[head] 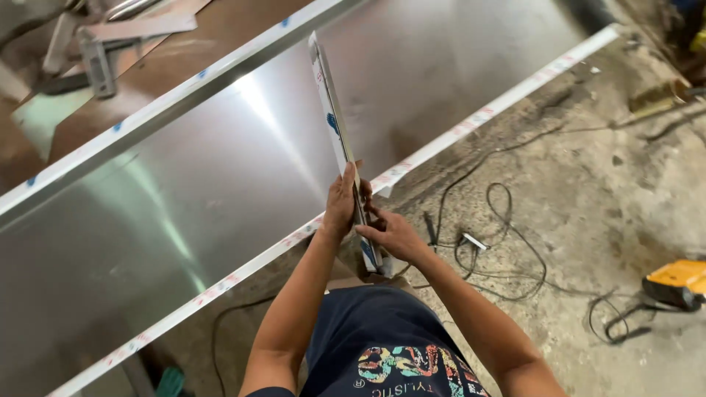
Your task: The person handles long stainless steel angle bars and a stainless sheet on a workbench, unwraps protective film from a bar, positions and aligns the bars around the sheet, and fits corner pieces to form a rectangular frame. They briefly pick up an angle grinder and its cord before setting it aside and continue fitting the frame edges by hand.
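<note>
A long narrow steel strip [329, 103] with white protective film stands on edge over a large shiny steel sheet [220, 184]. It runs from near my body toward the far rim of the sheet. My left hand [340, 204] grips the strip's near end from the left side. On the right of the same end, my right hand [392, 233] pinches the strip a little lower. The sheet has folded edges covered in white film [456, 132].
Black cables [500, 242] lie coiled on the dusty concrete floor to the right. A yellow power tool [680, 283] sits at the right edge. Metal offcuts and a bracket [99, 59] rest on a brown surface at the top left.
</note>
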